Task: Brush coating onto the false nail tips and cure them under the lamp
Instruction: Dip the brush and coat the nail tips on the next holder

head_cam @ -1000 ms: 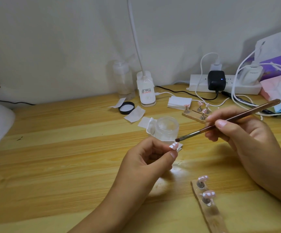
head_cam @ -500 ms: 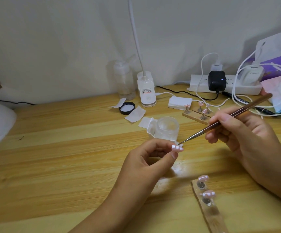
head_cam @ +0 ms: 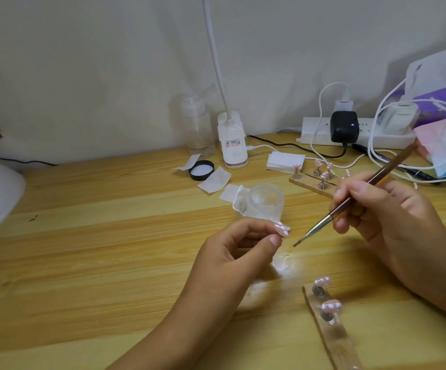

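Your left hand (head_cam: 232, 253) pinches the pink white-dotted false nail tip (head_cam: 361, 228); with the thin brown-handled brush (head_cam: 323, 222) in the grip of your right hand (head_cam: 385, 212), stroke thinly base-to-edge.

Readable text: none can be made out for certain.
Sticker (head_cam: 232, 143): on the clip lamp (head_cam: 233, 158) base, with red and black print too small to read.
White charger (head_cam: 399, 121): one grey word on its face, too blurred to read.

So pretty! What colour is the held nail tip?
The nail tip is pink with white dots; head view.
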The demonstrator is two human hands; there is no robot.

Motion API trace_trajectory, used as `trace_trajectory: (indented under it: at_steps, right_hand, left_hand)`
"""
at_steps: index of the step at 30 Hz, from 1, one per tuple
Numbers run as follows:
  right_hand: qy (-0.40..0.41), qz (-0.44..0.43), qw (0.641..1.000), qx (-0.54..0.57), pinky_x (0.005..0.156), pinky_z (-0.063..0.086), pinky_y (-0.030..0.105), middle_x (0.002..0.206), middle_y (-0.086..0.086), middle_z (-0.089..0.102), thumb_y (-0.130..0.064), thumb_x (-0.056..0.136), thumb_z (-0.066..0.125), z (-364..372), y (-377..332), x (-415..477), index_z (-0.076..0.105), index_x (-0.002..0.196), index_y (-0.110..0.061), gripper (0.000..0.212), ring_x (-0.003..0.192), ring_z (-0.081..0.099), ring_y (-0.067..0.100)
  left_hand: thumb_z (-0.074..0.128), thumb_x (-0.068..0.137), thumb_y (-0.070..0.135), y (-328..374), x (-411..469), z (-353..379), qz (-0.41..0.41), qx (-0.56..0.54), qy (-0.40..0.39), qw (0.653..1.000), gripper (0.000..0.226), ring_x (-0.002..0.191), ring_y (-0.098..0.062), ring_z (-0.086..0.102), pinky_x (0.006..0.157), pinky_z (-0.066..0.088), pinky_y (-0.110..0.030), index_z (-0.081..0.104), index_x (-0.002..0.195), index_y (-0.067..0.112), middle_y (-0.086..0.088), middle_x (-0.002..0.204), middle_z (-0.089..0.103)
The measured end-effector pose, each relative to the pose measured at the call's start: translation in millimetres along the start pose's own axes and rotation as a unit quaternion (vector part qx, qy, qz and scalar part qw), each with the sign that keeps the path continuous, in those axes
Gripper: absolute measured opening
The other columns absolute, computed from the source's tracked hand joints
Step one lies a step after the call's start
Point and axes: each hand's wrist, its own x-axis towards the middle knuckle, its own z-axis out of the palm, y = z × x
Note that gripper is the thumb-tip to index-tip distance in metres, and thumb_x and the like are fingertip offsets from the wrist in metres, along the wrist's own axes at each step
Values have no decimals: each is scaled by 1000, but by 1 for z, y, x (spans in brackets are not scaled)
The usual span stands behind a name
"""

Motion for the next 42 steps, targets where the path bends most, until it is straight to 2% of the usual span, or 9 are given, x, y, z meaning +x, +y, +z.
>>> trace_trajectory:
  at_steps: [4, 7, 10, 14, 18, 25, 28, 36, 42]
  right_hand:
    - [20, -5, 1000, 12, 61, 54, 20, 72, 1, 67, -20, 87, 51, -3, 3, 5, 75, 75, -23, 28, 63, 65, 12]
    - [7, -11, 1000, 3, 63, 55, 21, 72, 2, 67, -16, 87, 47, -3, 3, 4, 74, 75, -22, 31, 66, 65, 13]
    - [0, -13, 1000, 2, 65, 55, 22, 74, 2, 67, -14, 87, 47, -5, 4, 3, 74, 75, -22, 31, 69, 66, 14]
    - [-8, -21, 1000, 1, 66, 55, 22, 74, 4, 67, -13, 86, 48, -4, 3, 3, 73, 74, -22, 29, 69, 65, 15]
    - [-19, -27, 999, -18, 67, 55, 23, 73, 4, 67, -12, 84, 51, -1, 2, 1, 72, 75, -23, 26, 69, 65, 15]
    - [-13, -23, 999, -42, 69, 55, 24, 74, 4, 68, -15, 82, 55, 1, 0, 0, 72, 75, -25, 21, 71, 66, 17]
    - [-4, -23, 998, -54, 70, 55, 24, 75, 7, 68, -15, 82, 55, 2, 0, -1, 72, 76, -23, 20, 72, 66, 18]
    - [48, -27, 997, -52, 71, 55, 22, 76, 4, 68, -14, 83, 53, -2, 3, 3, 69, 77, -20, 18, 73, 66, 16]
    - [-10, -29, 999, -36, 69, 54, 22, 75, 3, 65, -13, 83, 52, -2, 2, 1, 70, 74, -23, 22, 71, 64, 14]
  left_hand:
    - [67, 82, 32, -2, 1, 1, -8, -12, 3, 1000, 11, 95, -15, 69, 73, 53, -16, 76, 88, 33, 10, 99, 75]
    - [68, 81, 35, -4, 1, 0, -8, -7, 6, 1000, 12, 93, -15, 69, 74, 54, -18, 77, 89, 35, 8, 96, 75]
    - [67, 81, 36, -5, 1, 1, -5, -1, 4, 1000, 12, 93, -17, 68, 77, 53, -21, 76, 89, 35, 6, 96, 75]
    - [64, 83, 34, -4, 1, 1, -2, -2, -3, 1000, 14, 87, -2, 67, 75, 51, -15, 76, 90, 33, 7, 95, 76]
    - [64, 83, 35, -5, 0, 1, 0, 7, -8, 1000, 15, 87, -1, 66, 77, 50, -16, 76, 92, 34, 8, 93, 76]
    - [69, 89, 24, -5, 1, 1, 11, -3, -20, 1000, 10, 81, 3, 64, 72, 46, -10, 76, 93, 21, 8, 91, 75]
    - [65, 82, 30, -6, 1, 2, 13, -5, -16, 1000, 19, 82, 3, 65, 73, 46, -10, 76, 93, 18, 8, 92, 76]
    - [66, 82, 32, -6, 1, 2, 14, 2, -9, 1000, 16, 93, -3, 68, 74, 48, -11, 77, 93, 26, 9, 96, 76]
    - [67, 82, 31, -5, 1, 1, 7, 14, -12, 1000, 13, 80, 0, 62, 72, 49, -13, 77, 90, 30, 10, 94, 74]
